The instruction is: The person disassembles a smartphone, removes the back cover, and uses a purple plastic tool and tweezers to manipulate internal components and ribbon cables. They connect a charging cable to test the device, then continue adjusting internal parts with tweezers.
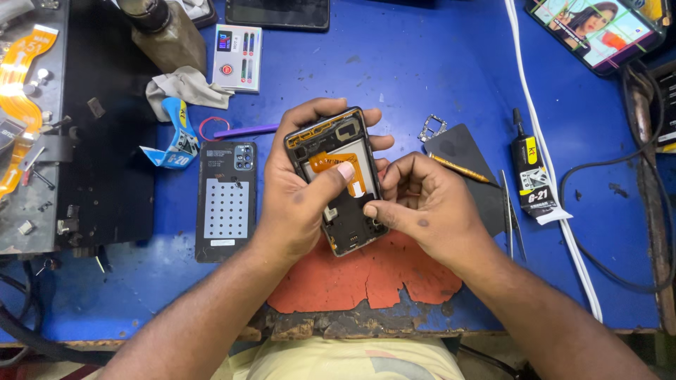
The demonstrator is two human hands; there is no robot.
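While the left hand [296, 204] grips the opened phone [338, 179], the right hand [422, 204] pinches its edge — glossy black.

We record bright, even light from above; the blue bench top [422, 70] shows saturated and clear. Shadows are soft and short, sitting close under the left hand [299, 200] and right hand [422, 204]. The lit phone screen [595, 28] at top right glares slightly. Focus is sharp centrally; corners stretch a little, and the left edge is dimmer.
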